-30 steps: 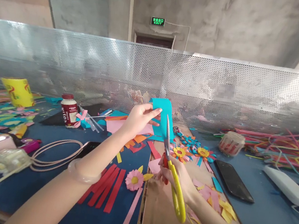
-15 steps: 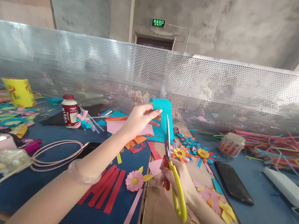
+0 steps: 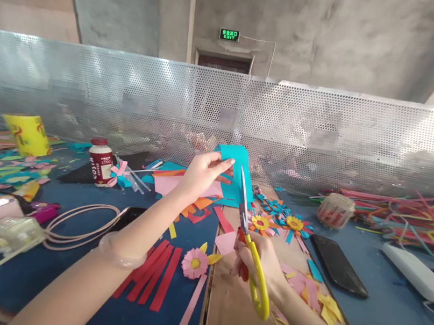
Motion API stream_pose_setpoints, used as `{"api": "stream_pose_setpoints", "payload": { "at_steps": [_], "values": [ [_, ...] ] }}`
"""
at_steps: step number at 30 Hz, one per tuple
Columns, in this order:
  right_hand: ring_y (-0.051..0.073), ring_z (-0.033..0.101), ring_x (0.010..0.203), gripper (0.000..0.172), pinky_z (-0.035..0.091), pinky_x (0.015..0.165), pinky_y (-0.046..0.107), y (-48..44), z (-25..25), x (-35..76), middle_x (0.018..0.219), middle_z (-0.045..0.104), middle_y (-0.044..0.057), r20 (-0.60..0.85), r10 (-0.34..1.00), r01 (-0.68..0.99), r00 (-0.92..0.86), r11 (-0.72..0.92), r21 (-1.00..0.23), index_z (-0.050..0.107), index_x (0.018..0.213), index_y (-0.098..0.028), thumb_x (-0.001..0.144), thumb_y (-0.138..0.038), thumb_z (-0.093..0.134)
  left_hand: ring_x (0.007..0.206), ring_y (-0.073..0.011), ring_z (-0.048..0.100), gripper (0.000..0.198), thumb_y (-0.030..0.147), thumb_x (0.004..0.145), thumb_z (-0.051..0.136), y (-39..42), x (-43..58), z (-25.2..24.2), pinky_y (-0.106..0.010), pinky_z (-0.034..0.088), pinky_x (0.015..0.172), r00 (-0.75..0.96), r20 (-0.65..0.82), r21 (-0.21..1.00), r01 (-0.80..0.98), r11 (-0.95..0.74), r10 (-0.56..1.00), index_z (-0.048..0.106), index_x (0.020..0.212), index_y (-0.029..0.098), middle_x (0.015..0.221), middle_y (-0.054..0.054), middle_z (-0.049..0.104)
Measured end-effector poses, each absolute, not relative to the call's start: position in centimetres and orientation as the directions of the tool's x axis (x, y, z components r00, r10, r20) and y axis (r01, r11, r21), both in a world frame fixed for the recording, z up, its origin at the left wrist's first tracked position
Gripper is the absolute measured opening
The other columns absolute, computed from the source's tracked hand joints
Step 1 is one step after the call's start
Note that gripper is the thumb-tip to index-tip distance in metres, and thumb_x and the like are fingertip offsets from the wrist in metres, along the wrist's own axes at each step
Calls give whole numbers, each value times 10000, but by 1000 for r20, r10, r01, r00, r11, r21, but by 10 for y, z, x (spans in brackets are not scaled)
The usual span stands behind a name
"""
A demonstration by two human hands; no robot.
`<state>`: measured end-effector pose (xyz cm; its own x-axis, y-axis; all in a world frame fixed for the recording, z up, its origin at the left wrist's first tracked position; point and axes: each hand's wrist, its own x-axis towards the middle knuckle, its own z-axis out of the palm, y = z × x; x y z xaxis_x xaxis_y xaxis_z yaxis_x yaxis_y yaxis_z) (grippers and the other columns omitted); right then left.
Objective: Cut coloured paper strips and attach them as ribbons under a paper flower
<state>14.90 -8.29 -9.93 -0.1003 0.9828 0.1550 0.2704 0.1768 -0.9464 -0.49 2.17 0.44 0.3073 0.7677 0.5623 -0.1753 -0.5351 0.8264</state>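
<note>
My left hand point(image 3: 207, 173) pinches a sheet of turquoise paper point(image 3: 240, 172), which curves over at the top and hangs down on the right. In my right hand point(image 3: 258, 255) is a pair of scissors point(image 3: 259, 285) with yellow and red handles. Their blades point up along the front of the paper's right part and look nearly closed; whether they touch the paper I cannot tell. Under my left arm lie red paper strips point(image 3: 159, 279), beside a pink paper flower point(image 3: 194, 263) and a pink strip point(image 3: 190, 310). Blue and orange paper flowers point(image 3: 273, 209) lie beyond my right hand.
A black phone point(image 3: 339, 265) and a white power strip point(image 3: 420, 274) lie at the right. Behind them are coloured sticks point(image 3: 408, 215) and a clear jar point(image 3: 335, 210). A red bottle point(image 3: 99, 161), a yellow roll point(image 3: 27, 134) and a glue gun point(image 3: 13, 232) occupy the left. A perforated metal panel point(image 3: 150, 87) stands behind.
The scissors and my right hand have shifted very slightly, with the handle moving a little left. My left hand and the turquoise paper look almost unchanged.
</note>
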Motion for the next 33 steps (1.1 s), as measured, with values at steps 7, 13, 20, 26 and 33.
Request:
{"api": "stream_pose_setpoints", "payload": {
  "at_steps": [7, 13, 20, 26, 33],
  "values": [
    [83, 457, 318, 82, 336, 345, 168, -86, -92, 146, 403, 514, -46, 125, 989, 229, -75, 139, -963, 402, 603, -192, 653, -249, 432, 718, -160, 620, 187, 339, 759, 647, 21, -6, 6, -253, 527, 537, 276, 560, 826, -113, -552, 781, 620, 745, 155, 730, -51, 615],
    [76, 446, 308, 92, 335, 338, 163, -86, -92, 145, 400, 508, -57, 112, 989, 225, -92, 130, -966, 392, 604, -192, 655, -253, 439, 489, -75, 493, 196, 351, 787, 603, 18, -7, 9, -223, 429, 484, 263, 572, 814, -65, -578, 777, 596, 717, 169, 685, -9, 585],
    [70, 432, 314, 121, 324, 346, 160, -85, -93, 145, 397, 468, -69, 121, 990, 251, -77, 137, -958, 371, 612, -195, 678, -271, 439, 462, -64, 438, 260, 346, 794, 599, 19, -10, 8, -225, 371, 494, 247, 603, 789, -51, -612, 758, 524, 615, 173, 587, 36, 466],
    [63, 418, 377, 171, 300, 390, 167, -82, -102, 145, 474, 447, -72, 142, 989, 294, -50, 151, -944, 441, 748, -180, 805, -340, 417, 497, -84, 448, 248, 360, 812, 577, 19, -9, 7, -243, 384, 522, 282, 613, 773, -21, -634, 738, 552, 652, 172, 594, 21, 482],
    [85, 438, 520, 237, 350, 488, 202, -83, -99, 140, 651, 513, -28, 79, 997, 327, 14, 70, -942, 516, 877, -164, 792, -369, 435, 521, -98, 476, 247, 367, 811, 581, 20, -9, 5, -251, 397, 548, 243, 648, 736, 44, -676, 722, 567, 663, 169, 569, 17, 507]
  ]
}}
